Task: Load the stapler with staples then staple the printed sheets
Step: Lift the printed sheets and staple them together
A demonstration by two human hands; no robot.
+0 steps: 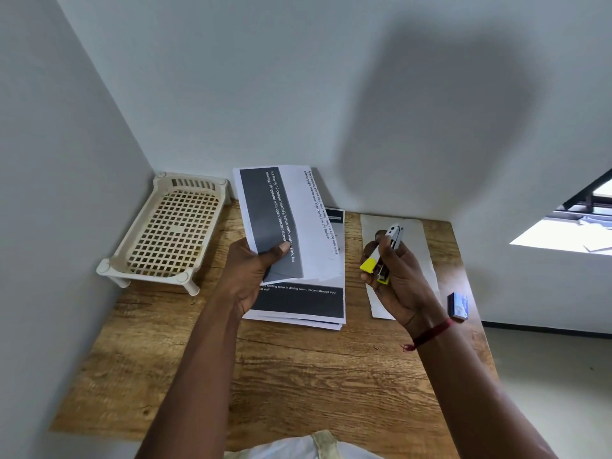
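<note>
Left hand (251, 270) grips a few white printed sheets with dark grey bands (288, 220): thumb on top of the near edge, fingers curled underneath. The sheets are lifted and tilted, with the far end up against the white back wall (298, 94).

The rest of the printed-sheet stack (298, 308) lies flat on the wood-grain surface (314, 376), directly under and just beyond the left hand. Its edges are slightly fanned at the near right corner.

Right hand (394, 276) is closed round a small silver-and-yellow stapler (395, 235), held off the surface. The silver metal nose points away from the person and the yellow rear end sticks out by the fingertips on the left. Fingers cover the middle, so I can't tell whether the stapler is shut or hinged open. The stapler sits right of the lifted sheets, near but apart, with no contact between them.

A loose white paper sheet (417, 233) lies on the surface below the right hand. A small blue staple box (458, 305) is on the surface by the right edge, just right of the right wrist. There is a red thread band (430, 334) on that wrist.

A cream plastic lattice rack on short legs (169, 233) stands in the far left corner, well clear of both hands.
</note>
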